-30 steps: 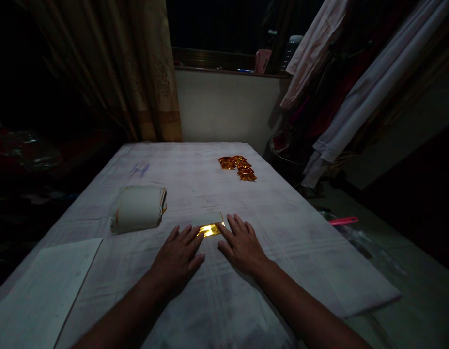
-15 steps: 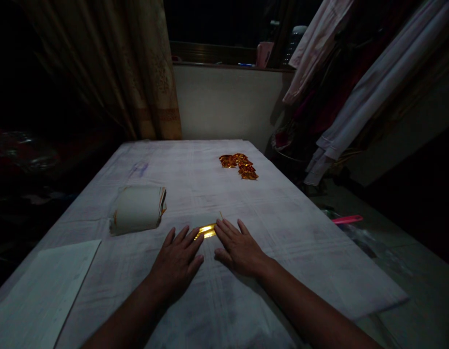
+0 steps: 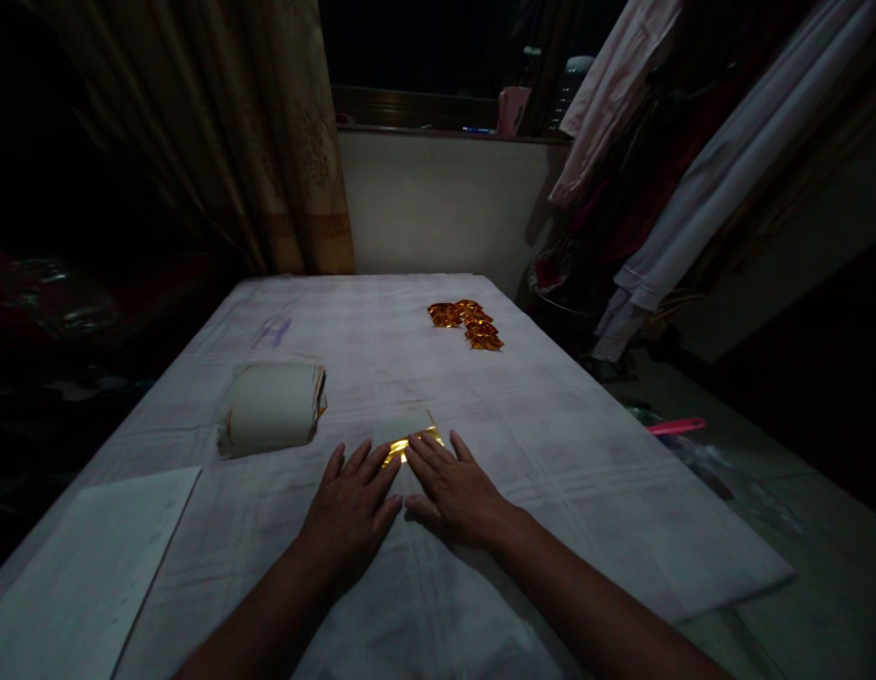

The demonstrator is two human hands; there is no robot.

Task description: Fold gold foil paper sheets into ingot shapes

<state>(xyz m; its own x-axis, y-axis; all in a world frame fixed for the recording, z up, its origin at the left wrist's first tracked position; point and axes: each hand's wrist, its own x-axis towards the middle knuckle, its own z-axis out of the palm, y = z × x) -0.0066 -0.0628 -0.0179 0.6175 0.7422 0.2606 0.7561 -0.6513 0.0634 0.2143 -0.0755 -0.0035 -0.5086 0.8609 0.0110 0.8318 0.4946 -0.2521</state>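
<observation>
A small sheet of gold foil paper (image 3: 413, 441) lies on the white-covered table (image 3: 423, 378), white side partly up, with a shiny gold strip showing between my fingertips. My left hand (image 3: 352, 510) lies flat with fingers stretched out, its tips on the paper's left part. My right hand (image 3: 455, 491) is flat too, fingers pressing the paper's near right part. Both hands almost touch each other.
A curled stack of white-backed papers (image 3: 271, 408) lies left of my hands. A heap of folded gold pieces (image 3: 470, 324) sits further back on the right. A white sheet (image 3: 83, 567) covers the near left corner. Curtain, window sill and hanging clothes stand behind.
My right hand has slid left, towards the left hand, over the gold paper, so less of the gold strip shows. The left hand stayed nearly still.
</observation>
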